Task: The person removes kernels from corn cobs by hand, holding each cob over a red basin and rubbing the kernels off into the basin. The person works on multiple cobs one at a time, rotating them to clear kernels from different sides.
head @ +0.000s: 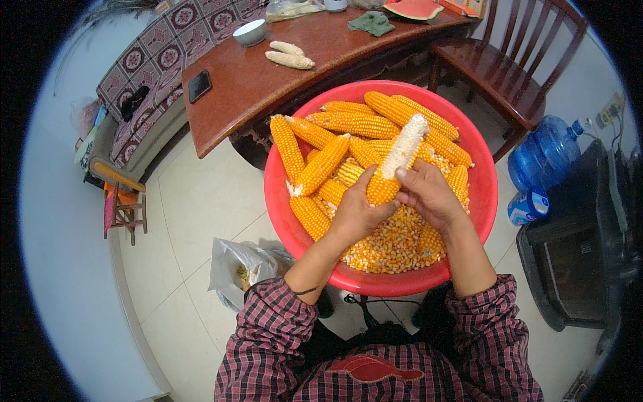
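Both hands are on one partly stripped corn cob (402, 151), whose upper part is bare and white while yellow kernels remain on the lower end. My left hand (357, 211) holds that lower end from the left. From the right, my right hand (430, 193) grips the cob with its thumb at the edge of the kernels. Beneath them is a red plastic basin (281, 221). Whole yellow corn cobs (321, 166) fill its far and left parts, and loose corn kernels (392, 246) lie heaped in its near part.
A brown table (236, 95) beyond the basin bears a phone (199, 86), a bowl (250, 33), bare cobs (290, 60), a green cloth (371, 23) and watermelon (414, 8). A wooden chair (487, 60) and blue water bottle (542, 151) stand right; a lined bin (226, 266) stands left.
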{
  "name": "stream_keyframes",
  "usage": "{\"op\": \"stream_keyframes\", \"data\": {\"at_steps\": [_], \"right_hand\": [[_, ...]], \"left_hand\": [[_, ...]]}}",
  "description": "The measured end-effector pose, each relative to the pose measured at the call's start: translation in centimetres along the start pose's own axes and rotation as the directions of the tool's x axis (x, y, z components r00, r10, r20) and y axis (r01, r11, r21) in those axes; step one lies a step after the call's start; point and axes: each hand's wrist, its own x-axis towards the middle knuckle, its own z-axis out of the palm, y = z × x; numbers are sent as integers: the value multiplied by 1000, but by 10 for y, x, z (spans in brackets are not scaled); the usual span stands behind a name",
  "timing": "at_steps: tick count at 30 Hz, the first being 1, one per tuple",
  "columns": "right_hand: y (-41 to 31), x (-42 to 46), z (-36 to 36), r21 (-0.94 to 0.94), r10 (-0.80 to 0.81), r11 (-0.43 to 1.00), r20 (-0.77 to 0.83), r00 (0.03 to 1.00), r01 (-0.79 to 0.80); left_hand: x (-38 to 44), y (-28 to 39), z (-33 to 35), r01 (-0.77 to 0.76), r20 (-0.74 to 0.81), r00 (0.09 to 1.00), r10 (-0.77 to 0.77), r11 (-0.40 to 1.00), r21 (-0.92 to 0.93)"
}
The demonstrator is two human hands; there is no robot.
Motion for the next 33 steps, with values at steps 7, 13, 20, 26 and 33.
{"op": "stream_keyframes", "data": {"at_steps": [7, 13, 20, 26, 33], "right_hand": [[14, 2, 12, -143, -272, 955, -82, 959, 258], [3, 2, 1, 32, -3, 999, -58, 998, 5], [9, 2, 7, -46, -121, 992, -97, 988, 117], [-1, -3, 0, 93, 26, 995, -54, 998, -21], [13, 0, 0, -86, -179, 980, -10, 984, 178]], "left_hand": [[-5, 19, 2, -7, 38, 999, -10, 901, 433], [-1, -3, 1, -215, -38, 973, 229, 950, 227], [-6, 18, 2, -101, 15, 994, 104, 902, 420], [4, 2, -3, 121, 80, 992, -100, 941, -316], [0, -1, 5, -52, 7, 999, 51, 997, 49]]}}
